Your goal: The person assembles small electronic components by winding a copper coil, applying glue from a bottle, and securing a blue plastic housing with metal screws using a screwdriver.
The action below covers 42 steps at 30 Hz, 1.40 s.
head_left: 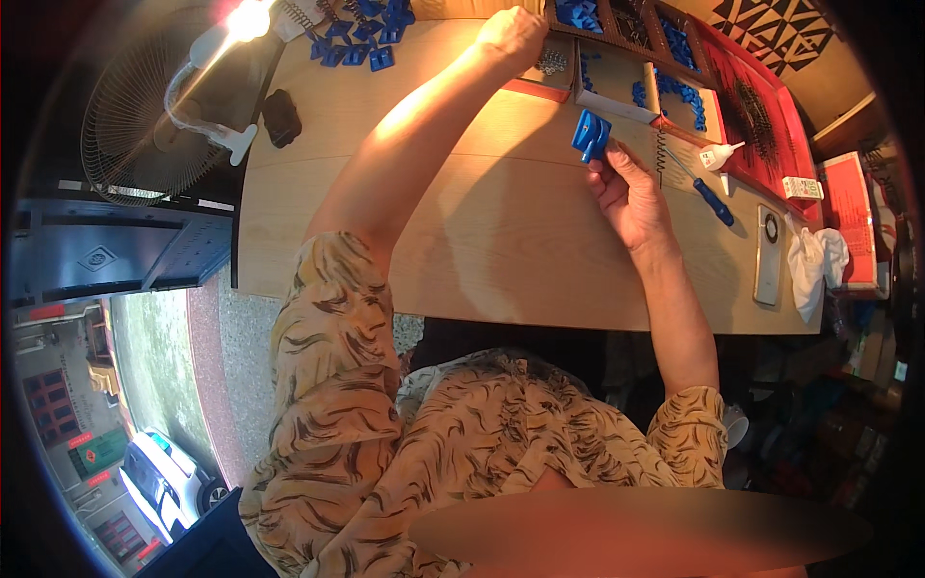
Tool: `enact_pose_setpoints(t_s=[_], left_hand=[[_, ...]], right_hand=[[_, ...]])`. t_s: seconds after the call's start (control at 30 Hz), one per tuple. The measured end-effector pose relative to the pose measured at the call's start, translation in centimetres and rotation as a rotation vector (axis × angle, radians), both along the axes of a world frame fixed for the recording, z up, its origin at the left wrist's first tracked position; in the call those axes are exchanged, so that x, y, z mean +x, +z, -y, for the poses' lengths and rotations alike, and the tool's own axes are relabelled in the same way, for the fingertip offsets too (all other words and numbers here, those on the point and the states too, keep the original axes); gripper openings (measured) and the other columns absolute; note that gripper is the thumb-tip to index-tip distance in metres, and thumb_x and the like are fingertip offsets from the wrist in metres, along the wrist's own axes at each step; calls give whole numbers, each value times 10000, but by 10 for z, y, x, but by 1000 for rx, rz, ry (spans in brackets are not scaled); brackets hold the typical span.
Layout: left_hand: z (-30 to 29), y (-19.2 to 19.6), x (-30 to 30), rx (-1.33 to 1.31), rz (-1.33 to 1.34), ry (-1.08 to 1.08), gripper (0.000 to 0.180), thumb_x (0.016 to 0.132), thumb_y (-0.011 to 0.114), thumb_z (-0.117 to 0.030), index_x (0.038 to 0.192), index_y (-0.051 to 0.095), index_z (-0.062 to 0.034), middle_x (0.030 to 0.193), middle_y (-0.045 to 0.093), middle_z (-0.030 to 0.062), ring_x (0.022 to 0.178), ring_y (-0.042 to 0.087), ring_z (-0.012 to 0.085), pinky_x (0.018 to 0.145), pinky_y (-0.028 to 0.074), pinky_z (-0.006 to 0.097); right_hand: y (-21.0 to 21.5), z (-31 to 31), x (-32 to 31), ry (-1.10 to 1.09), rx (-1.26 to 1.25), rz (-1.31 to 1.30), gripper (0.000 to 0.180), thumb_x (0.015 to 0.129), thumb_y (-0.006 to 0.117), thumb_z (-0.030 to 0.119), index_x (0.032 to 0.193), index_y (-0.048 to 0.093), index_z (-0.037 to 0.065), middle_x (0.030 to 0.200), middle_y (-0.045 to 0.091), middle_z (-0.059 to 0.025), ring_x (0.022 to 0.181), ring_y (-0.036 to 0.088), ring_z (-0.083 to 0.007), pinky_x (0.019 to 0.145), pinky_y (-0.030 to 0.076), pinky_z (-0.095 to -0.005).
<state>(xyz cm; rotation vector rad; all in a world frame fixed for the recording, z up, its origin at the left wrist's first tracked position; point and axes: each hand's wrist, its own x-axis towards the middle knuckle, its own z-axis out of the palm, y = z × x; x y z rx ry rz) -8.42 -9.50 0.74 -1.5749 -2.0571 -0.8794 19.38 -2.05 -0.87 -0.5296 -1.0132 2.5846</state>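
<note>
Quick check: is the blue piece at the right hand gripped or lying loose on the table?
Gripped: the blue piece sits in the right hand, its near end pinched between thumb and fingers.

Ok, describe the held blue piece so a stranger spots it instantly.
Find the pale wooden table, then the right hand above it. That hand pinches the blue piece; unlike the blue parts clustered far left, it is held alone.

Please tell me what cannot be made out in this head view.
Head view:
Whatever the left hand may hold: hidden by the hand's own back.
The gripped end of the blue plastic clip: covered by the right hand.
The lamp head: its outline is lost in glare.
The small metal pieces: too small to tell their exact shape.
</note>
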Motion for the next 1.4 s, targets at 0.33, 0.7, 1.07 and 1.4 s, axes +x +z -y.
enact_pose_setpoints(t_s=[0.33, 0.7, 1.07, 1.4], left_hand=[[83, 32, 86, -130, 795, -91, 234, 937, 640, -191, 1098, 716, -40, 933, 725, 89, 874, 709, 152, 810, 548, 301], [92, 22, 141, 245, 1529, -288, 255, 913, 727, -189, 1057, 714, 21, 958, 730, 90, 873, 703, 147, 828, 568, 283], [86, 11, 149, 265, 1357, -214, 257, 905, 738, -223, 1035, 732, -2, 930, 741, 62, 862, 674, 105, 807, 548, 265], [84, 0, 153, 270, 1345, -203, 228, 931, 705, -191, 1078, 729, -18, 948, 740, 54, 893, 657, 90, 817, 537, 265]], right_hand=[[7, -10, 0, 15, 14, -94, 209, 945, 649, 114, 1126, 645, 10, 1020, 681, -71, 889, 641, -155, 814, 534, -290], [17, 16, 1, -102, 481, -72, 172, 953, 646, 109, 1071, 693, -8, 958, 705, -72, 826, 654, -130, 763, 545, -283], [18, 24, -2, -161, 602, -21, 185, 956, 651, 107, 1078, 684, -28, 935, 704, -77, 792, 655, -140, 754, 539, -283], [15, 26, -1, -213, 704, -5, 181, 943, 667, 87, 1065, 679, -46, 941, 703, -95, 786, 650, -143, 747, 532, -284]])
